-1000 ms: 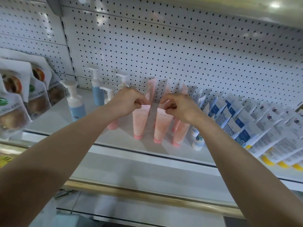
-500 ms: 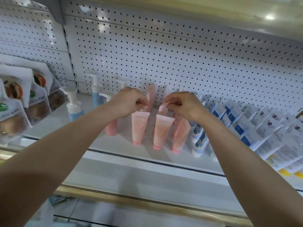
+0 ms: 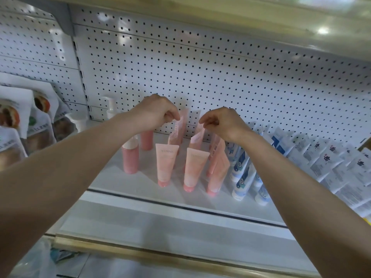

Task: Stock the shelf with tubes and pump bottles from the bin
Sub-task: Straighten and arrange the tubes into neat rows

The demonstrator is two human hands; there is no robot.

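Several pink tubes stand cap-down on the white shelf (image 3: 140, 185). Two of them are in the front row, a left one (image 3: 166, 165) and a right one (image 3: 194, 169). My left hand (image 3: 158, 113) pinches the crimped top of a pink tube behind the left one (image 3: 177, 130). My right hand (image 3: 222, 122) pinches the top of the pink tube behind the right one (image 3: 197, 138). Two pink pump bottles (image 3: 130, 157) stand left of the tubes, partly hidden by my left forearm. The bin is not in view.
Blue-and-white tubes (image 3: 241, 173) and rows of white boxes (image 3: 321, 159) fill the shelf to the right. White pump bottles (image 3: 111, 109) and printed pouches (image 3: 12, 125) are at the left. A pegboard wall (image 3: 200, 77) backs the shelf, with another shelf overhead.
Both hands have let go of the two front pink tubes and moved back to the tops of the tubes behind them. The view has shifted closer.
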